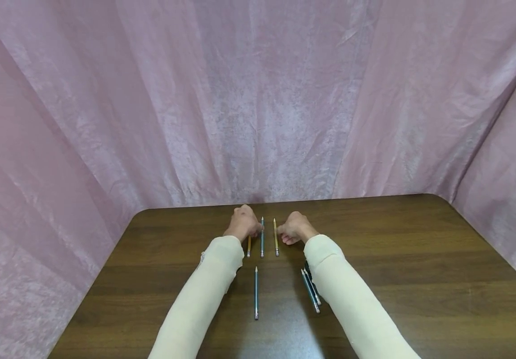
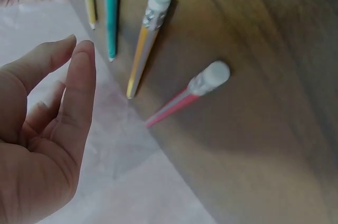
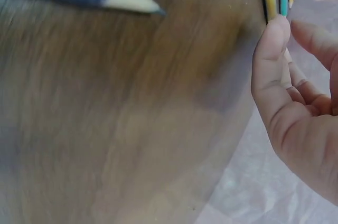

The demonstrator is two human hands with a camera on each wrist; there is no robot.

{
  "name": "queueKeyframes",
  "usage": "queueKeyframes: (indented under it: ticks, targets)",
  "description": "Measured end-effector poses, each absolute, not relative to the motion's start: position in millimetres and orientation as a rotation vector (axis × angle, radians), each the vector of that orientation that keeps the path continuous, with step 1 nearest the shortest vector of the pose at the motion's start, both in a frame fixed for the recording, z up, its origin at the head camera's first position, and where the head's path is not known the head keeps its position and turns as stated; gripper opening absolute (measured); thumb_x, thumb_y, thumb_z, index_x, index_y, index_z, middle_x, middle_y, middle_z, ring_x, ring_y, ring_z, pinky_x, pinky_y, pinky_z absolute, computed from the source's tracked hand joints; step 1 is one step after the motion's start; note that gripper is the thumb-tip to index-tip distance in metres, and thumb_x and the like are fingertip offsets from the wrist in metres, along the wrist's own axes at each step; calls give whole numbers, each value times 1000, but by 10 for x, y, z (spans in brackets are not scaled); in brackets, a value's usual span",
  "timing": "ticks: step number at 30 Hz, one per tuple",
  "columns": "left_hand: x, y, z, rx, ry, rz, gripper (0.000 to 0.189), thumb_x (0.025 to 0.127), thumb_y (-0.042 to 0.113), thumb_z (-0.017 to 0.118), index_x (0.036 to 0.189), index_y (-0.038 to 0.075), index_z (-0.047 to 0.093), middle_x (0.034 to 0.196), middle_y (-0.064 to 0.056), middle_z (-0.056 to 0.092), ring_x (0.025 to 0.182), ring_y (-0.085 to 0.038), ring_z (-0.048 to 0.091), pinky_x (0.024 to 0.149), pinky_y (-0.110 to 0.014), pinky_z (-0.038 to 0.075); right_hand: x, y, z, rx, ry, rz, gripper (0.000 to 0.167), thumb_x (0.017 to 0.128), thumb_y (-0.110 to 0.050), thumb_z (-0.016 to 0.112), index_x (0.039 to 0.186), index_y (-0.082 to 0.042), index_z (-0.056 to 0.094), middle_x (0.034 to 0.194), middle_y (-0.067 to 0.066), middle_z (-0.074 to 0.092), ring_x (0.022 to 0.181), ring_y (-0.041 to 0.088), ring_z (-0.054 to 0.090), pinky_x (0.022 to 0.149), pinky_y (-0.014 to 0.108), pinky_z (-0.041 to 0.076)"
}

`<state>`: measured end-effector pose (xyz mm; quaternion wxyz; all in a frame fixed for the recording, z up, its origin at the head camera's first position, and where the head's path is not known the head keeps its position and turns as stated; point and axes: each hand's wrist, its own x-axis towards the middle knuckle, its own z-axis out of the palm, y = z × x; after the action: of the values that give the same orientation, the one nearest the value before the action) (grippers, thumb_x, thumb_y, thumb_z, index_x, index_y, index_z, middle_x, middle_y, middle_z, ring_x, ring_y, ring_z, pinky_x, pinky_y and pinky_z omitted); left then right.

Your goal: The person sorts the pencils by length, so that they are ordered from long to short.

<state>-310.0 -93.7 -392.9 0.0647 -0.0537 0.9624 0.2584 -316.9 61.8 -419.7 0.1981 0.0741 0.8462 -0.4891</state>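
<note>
My left hand point(image 1: 243, 222) is over the far middle of the table, beside a teal pencil point(image 1: 262, 244) and partly covering an orange pencil point(image 1: 249, 248). In the left wrist view its thumb and forefinger tips come close together with nothing seen between them. A red pencil point(image 2: 179, 102) lies near it, hidden in the head view. Across from it my right hand point(image 1: 295, 228) has its fingertips next to a yellow pencil point(image 1: 276, 242); whether they touch it is unclear. No pencil is visibly gripped by either hand. The pencils lie roughly parallel, erasers toward me.
Closer to me, a dark teal pencil point(image 1: 256, 294) lies alone on the wooden table point(image 1: 419, 279). Several dark pencils point(image 1: 310, 291) lie together beside the right sleeve point(image 1: 348, 284), which partly covers them. A pink curtain point(image 1: 276, 99) hangs behind the table's far edge.
</note>
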Motion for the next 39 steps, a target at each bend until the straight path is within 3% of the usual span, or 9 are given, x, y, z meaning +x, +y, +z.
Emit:
queueKeyframes:
  ticks: [12, 20, 22, 27, 29, 36, 39]
  targets:
    - [-2972, -989, -3733, -51, 2929, 822, 18, 83, 20, 82, 71, 7, 79, 62, -2, 71, 62, -12, 67, 86, -36, 56, -2998, 742, -3945, 3, 2343, -1403, 23, 94, -6, 67, 99, 16, 66, 62, 7, 62, 49, 8, 59, 56, 24, 59]
    - [-2817, -1046, -3631, 25, 2891, 837, 16, 87, 22, 79, 77, 9, 80, 69, -3, 73, 94, -22, 67, 97, -42, 52, -2886, 860, -3818, -105, 2356, -1359, 27, 95, -10, 67, 98, 17, 66, 65, 6, 63, 54, 10, 61, 63, 28, 61]
    - [-2771, -1069, -3612, 41, 2892, 832, 17, 87, 23, 80, 77, 10, 80, 83, -3, 76, 107, -22, 65, 100, -42, 50, -2858, 897, -3791, -126, 2349, -1353, 27, 95, -10, 67, 98, 17, 66, 66, 6, 63, 56, 11, 61, 63, 28, 61]
    - [-2657, -1134, -3587, 92, 2854, 879, 14, 87, 18, 79, 79, 7, 79, 91, -7, 75, 92, -21, 72, 82, -32, 59, -2785, 972, -3723, -168, 2330, -1361, 26, 95, -10, 67, 101, 16, 66, 69, 7, 63, 58, 12, 62, 64, 30, 61]
    - [-2610, -1160, -3584, 100, 2825, 910, 13, 87, 16, 79, 81, 5, 79, 78, -7, 74, 77, -23, 73, 70, -30, 61, -2757, 989, -3692, -188, 2323, -1365, 25, 95, -10, 67, 100, 15, 66, 70, 8, 63, 59, 12, 62, 64, 30, 61]
    - [-2456, -1210, -3576, 139, 2822, 871, 13, 86, 20, 80, 81, 8, 79, 65, -3, 72, 74, -21, 71, 84, -36, 58, -2642, 1063, -3596, -242, 2330, -1347, 19, 95, -10, 67, 91, 9, 68, 72, 10, 65, 61, 15, 65, 68, 35, 62]
    - [-2392, -1227, -3575, 171, 2797, 885, 13, 86, 18, 80, 79, 7, 78, 68, -6, 73, 70, -24, 73, 73, -34, 60, -2586, 1112, -3580, -278, 2340, -1324, 20, 95, -10, 68, 91, 9, 69, 73, 10, 66, 62, 16, 65, 72, 39, 62]
